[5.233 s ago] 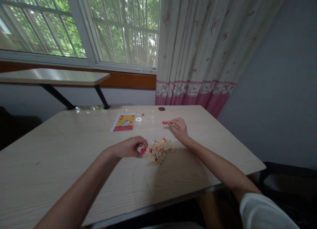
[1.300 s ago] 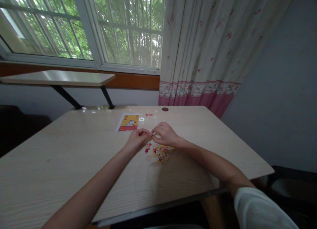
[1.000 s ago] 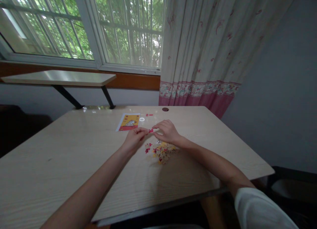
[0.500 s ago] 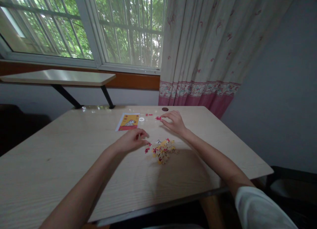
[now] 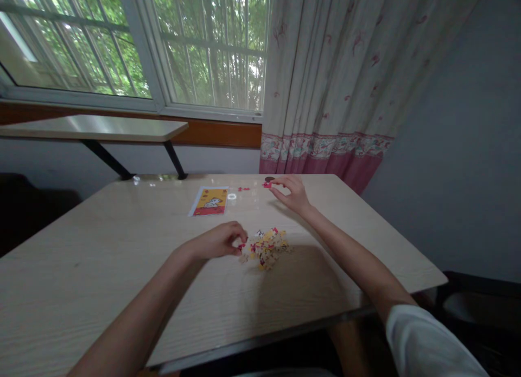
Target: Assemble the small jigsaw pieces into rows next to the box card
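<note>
My right hand pinches a red jigsaw puzzle piece over the far part of the table. At the left edge of a mixed heap of jigsaw puzzle pieces, my left hand has its fingers curled round a small red puzzle piece. Yellow, red, white and bare-backed pieces make up the heap. A few joined red pieces lie farther back. Left of them is a picture card with a black-and-white animal on yellow and red.
A light wooden table carries everything. A raised shelf on black brackets stands at the back left, below the barred window. A dark round cable hole lies near the far edge. The curtain hangs behind.
My right hand has carried its red piece a little farther back and to the right. My left hand has come down slightly, and its fingers have closed at the red piece beside the heap.
</note>
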